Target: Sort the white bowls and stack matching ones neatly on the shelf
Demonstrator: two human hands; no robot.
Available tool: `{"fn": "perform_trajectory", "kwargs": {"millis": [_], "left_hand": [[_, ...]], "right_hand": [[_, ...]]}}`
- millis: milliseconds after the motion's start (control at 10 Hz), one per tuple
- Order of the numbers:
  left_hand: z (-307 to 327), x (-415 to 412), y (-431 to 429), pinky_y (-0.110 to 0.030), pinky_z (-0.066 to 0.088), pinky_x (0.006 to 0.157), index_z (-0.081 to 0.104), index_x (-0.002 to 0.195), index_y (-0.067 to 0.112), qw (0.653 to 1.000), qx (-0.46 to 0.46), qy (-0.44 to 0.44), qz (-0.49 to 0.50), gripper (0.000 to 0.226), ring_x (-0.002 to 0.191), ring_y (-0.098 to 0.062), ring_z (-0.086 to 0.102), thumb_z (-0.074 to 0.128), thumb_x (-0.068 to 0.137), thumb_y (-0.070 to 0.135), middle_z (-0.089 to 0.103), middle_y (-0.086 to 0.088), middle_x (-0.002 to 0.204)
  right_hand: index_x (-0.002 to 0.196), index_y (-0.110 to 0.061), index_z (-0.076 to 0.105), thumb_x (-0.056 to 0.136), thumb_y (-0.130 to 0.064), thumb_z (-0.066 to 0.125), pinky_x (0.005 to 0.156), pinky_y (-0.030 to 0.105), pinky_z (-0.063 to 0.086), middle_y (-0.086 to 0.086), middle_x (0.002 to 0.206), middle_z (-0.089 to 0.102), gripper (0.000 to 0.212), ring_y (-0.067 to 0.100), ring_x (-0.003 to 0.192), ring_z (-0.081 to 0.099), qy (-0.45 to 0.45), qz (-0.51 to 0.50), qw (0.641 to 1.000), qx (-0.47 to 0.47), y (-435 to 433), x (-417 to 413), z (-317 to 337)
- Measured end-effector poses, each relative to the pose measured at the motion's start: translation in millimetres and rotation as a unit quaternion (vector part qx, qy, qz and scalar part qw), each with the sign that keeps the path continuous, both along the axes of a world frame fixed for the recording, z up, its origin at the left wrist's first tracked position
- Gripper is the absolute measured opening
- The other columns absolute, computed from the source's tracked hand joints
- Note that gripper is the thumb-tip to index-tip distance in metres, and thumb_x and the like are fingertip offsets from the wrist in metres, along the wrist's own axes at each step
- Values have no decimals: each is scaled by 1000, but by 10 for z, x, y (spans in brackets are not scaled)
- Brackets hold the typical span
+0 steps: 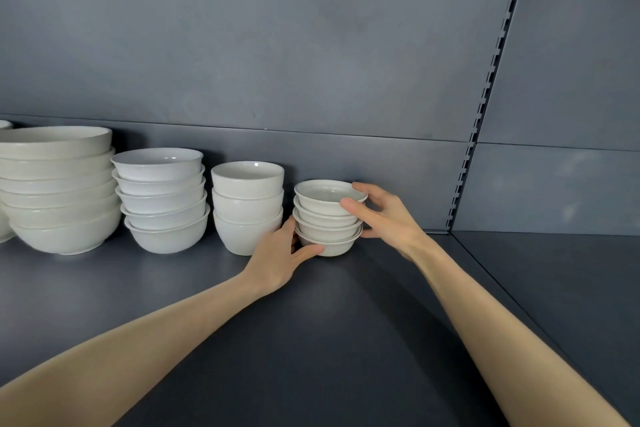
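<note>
On the shelf (346,322) we see large bowls (59,191), medium bowls (162,199) and deep bowls (247,206) already stacked. Our left hand (277,258) grips the base of the small-bowl stack (327,229), which stands just right of them, and our right hand (384,215) pinches its top bowl (329,192). We judge that only squaring this stack is left.

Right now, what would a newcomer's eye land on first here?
The two hands on the stack of small white bowls mid-shelf: the left hand grips its base, the right hand pinches the top bowl's rim. To its left stand three stacks of larger white bowls, widening towards the frame's left edge, on the dark grey shelf.
</note>
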State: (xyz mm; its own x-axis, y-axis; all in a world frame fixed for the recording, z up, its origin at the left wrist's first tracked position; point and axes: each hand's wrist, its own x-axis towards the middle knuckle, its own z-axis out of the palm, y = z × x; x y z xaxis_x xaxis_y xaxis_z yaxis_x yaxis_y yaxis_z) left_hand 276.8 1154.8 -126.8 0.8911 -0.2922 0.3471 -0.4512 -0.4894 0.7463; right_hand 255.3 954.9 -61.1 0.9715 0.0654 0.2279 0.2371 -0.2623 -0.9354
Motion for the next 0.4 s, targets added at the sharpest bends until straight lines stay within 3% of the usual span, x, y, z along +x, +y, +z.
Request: {"fn": "perform_trajectory", "kwargs": {"millis": [100, 200, 300, 400], "left_hand": [[55, -45, 15, -40, 44, 104, 29, 147, 22, 998, 54, 21, 14, 74, 121, -19, 55, 63, 85, 48, 56, 4, 135], [147, -83, 49, -41, 46, 99, 36, 141, 18, 988, 149, 27, 28, 62, 115, -23, 57, 58, 89, 45, 61, -4, 124], [408, -271, 129, -41, 46, 97, 46, 134, 15, 955, 295, 17, 21, 55, 115, -25, 57, 56, 90, 47, 61, -8, 121], [726, -460, 254, -39, 45, 97, 49, 135, 20, 934, 354, -30, 31, 51, 117, -25, 55, 55, 91, 46, 60, -7, 123]], "right_hand": [[142, -25, 43, 86, -42, 68, 84, 31, 57, -8, 130, 56, 64, 6, 115, 57, 21, 4, 998, -51, -27, -17, 64], [144, -27, 40, 85, -46, 67, 88, 30, 52, -9, 135, 49, 68, 9, 120, 49, 36, 6, 993, -117, -60, -46, 182], [145, -20, 41, 85, -47, 67, 103, 26, 38, -6, 147, 43, 71, 13, 132, 42, 8, -20, 974, -226, -91, -63, 344], [142, -17, 45, 86, -44, 67, 99, 21, 28, -3, 149, 43, 66, 16, 138, 37, -6, -44, 947, -318, -24, -127, 562]]}}
